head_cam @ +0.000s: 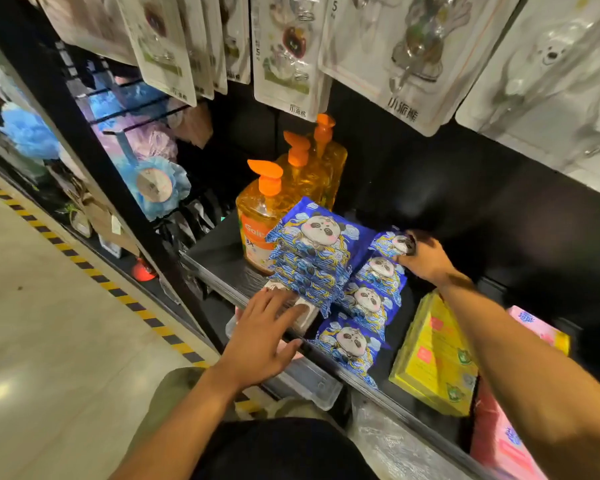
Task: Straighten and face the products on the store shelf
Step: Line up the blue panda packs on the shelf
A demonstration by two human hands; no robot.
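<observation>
Left of centre stand three orange pump bottles (260,220), one behind another. Below them the left hand (264,336) lies flat with fingers spread, holding nothing, its fingertips at the foot of the leaning stack of panda packets (312,258) (its layers overlap too much for a sure count). Just to the right a row of packets (364,303), four in all, runs back along the shelf (222,258). The right hand (425,259) curls its fingers round the rearmost packet (394,242). Tugging that one could nudge the tilted stack, which might slide off the front edge or against the bottles.
</observation>
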